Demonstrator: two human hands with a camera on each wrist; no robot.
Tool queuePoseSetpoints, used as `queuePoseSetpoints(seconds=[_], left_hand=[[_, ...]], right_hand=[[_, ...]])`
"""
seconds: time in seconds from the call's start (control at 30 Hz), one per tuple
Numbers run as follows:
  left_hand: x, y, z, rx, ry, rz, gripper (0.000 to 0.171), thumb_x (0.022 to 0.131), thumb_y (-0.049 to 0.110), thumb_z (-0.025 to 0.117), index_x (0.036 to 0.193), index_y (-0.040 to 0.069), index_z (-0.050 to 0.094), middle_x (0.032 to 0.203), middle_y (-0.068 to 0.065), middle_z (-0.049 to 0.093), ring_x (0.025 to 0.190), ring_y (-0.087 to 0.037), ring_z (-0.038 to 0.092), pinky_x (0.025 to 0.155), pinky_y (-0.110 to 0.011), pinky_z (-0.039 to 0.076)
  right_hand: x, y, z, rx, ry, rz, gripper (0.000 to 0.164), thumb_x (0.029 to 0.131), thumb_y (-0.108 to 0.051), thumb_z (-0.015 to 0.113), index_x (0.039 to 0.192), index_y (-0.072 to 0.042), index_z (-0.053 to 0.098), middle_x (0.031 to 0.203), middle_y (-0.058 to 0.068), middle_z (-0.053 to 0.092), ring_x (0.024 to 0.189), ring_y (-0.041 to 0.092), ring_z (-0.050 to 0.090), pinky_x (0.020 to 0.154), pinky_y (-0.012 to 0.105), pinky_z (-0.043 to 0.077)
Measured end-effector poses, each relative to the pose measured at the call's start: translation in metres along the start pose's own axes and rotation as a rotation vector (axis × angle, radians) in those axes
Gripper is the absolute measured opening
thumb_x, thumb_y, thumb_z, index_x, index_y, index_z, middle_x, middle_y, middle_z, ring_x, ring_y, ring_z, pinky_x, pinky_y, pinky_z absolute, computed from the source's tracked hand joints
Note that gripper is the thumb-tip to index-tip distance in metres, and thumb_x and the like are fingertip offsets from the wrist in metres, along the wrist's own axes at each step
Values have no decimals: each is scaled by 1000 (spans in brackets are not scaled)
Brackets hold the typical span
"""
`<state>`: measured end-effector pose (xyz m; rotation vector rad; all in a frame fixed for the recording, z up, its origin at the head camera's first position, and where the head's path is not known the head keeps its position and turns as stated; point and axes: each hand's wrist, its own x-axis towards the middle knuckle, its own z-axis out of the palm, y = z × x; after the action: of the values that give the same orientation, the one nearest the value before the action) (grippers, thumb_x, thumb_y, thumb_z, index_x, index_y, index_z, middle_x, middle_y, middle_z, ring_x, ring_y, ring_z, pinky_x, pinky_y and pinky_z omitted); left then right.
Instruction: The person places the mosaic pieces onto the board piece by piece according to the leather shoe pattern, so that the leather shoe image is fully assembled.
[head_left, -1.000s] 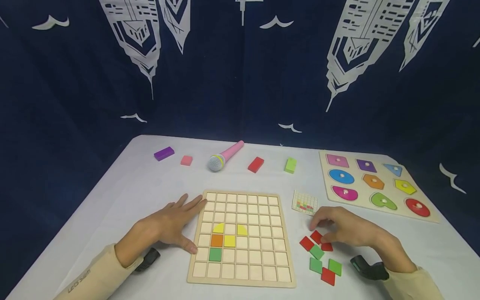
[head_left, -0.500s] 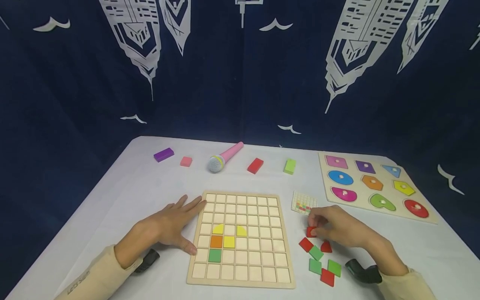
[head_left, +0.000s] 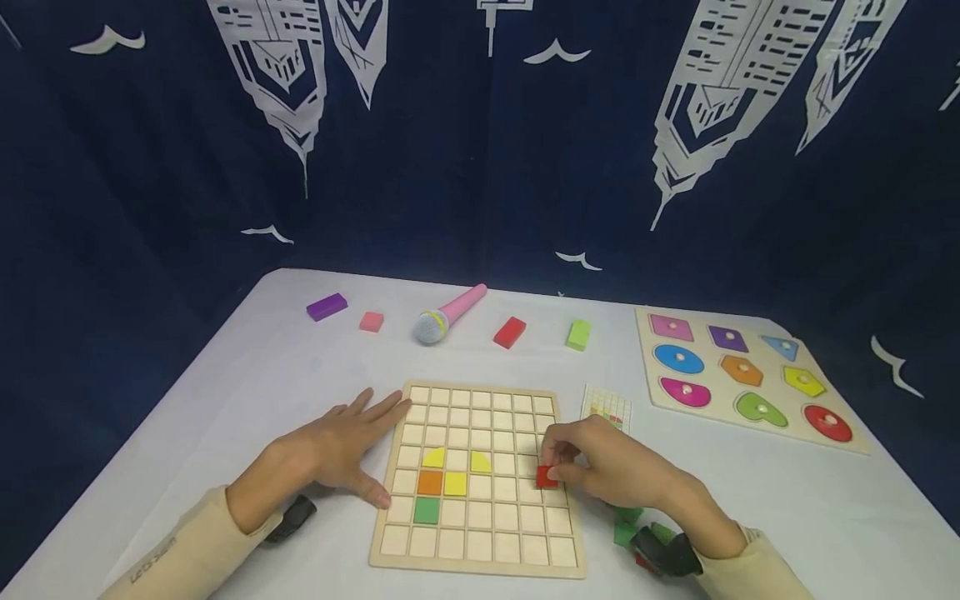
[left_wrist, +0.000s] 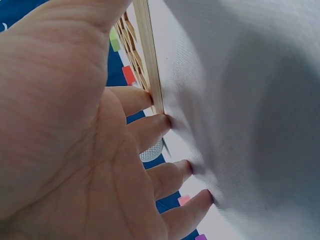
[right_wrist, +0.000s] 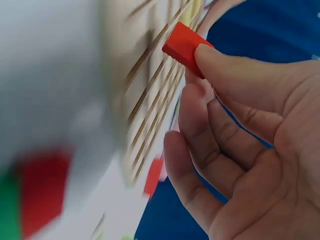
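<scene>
A wooden grid board (head_left: 506,533) lies flat in the middle of the table. Some of its cells hold an orange tile (head_left: 430,482), a green tile (head_left: 427,511), a yellow square tile (head_left: 455,483) and two yellow curved tiles (head_left: 481,462). My left hand (head_left: 330,450) rests spread at the board's left edge, fingertips and thumb touching it. Thumb and fingers of my right hand (head_left: 611,462) pinch a red square tile (right_wrist: 185,47) above the board's right side. Beneath that wrist, green tiles (head_left: 624,533) and a bit of red are partly hidden.
A small pattern card (head_left: 600,402) lies right of the board, partly covered by the hand. A shape puzzle (head_left: 750,421) is at the far right. Along the back are a purple block (head_left: 327,307), pink block (head_left: 371,322), toy microphone (head_left: 450,314), red block (head_left: 510,332) and lime block (head_left: 578,335).
My right hand has picked the red tile from the loose tiles and carried it left over the board. The left hand has stayed at the board's edge.
</scene>
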<state>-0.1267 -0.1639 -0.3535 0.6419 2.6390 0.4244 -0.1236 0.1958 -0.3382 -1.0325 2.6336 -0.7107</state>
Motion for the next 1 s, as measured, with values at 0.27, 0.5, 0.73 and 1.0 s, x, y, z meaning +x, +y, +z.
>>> queuePoseSetpoints(seconds=[0.27, 0.5, 0.73, 1.0], left_hand=[[2, 1, -2, 1, 10, 2, 126, 62, 57, 87, 160, 12, 22, 169, -10, 15, 153, -47, 8, 121, -65, 17], [5, 2, -1, 9, 4, 2, 125, 62, 58, 87, 160, 13, 23, 169, -10, 16, 153, -46, 9, 121, -65, 18], [4, 2, -1, 11, 3, -11, 126, 61, 58, 87, 161, 14, 23, 169, -8, 16, 154, -45, 8, 121, -64, 18], [0, 0, 0, -4, 10, -2, 125, 62, 58, 87, 160, 13, 23, 169, -9, 16, 153, -47, 9, 121, -65, 17]], right_hand=[[34, -40, 21, 40, -42, -75, 17, 88, -13, 77, 82, -23, 65, 71, -17, 58, 66, 0, 49, 61, 17, 46], [50, -54, 36, 111, -16, -77, 18, 85, -12, 80, 79, -20, 64, 63, -15, 53, 59, -3, 45, 58, 15, 42], [53, -60, 47, 95, -21, -55, 18, 86, -13, 79, 78, -21, 65, 62, -16, 54, 60, -3, 48, 58, 15, 45], [54, -66, 51, 40, -29, -25, 16, 87, -18, 78, 79, -24, 66, 62, -17, 54, 59, -3, 48, 56, 16, 43]])
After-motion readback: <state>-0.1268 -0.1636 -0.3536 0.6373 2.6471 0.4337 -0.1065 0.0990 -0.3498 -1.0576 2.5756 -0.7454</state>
